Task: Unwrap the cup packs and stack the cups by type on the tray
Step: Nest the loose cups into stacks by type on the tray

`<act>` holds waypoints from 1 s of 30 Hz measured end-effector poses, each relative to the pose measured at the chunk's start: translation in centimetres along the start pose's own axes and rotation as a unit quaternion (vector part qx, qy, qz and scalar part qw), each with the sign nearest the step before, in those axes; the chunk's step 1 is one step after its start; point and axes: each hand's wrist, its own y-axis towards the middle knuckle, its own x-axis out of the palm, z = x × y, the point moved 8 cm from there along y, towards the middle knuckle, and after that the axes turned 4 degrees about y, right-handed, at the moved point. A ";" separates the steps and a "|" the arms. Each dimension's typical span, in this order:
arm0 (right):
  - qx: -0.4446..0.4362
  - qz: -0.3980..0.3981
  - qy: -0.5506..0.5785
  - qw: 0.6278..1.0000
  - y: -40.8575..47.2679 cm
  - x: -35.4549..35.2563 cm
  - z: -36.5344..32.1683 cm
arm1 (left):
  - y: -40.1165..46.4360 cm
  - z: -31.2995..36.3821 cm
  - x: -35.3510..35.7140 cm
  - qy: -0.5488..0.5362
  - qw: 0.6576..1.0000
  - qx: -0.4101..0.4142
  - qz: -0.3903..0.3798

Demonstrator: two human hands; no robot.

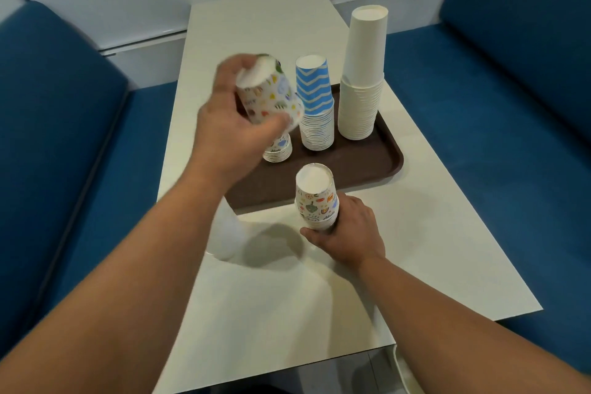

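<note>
Paper cups printed with coloured doodles point(271, 96) are tilting in the left hand point(230, 125), gripped above the brown plastic tray point(377, 166). The right hand point(348, 230) is gripping the remaining printed stack point(316, 198) on the desk point(287, 297). Light, crushable walls probably want holding gently near the rims.

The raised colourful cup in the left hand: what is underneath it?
Below the raised cup, gripped by the left hand, a short stack of the same patterned cups stands on the brown tray. The hand covers that stack's top, so its height is unclear.
</note>
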 end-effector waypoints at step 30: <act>0.048 -0.022 0.021 0.998 -0.3 -0.7 -0.4 | -8.7 -7.6 9.6 0.050 0.965 -0.115 -0.232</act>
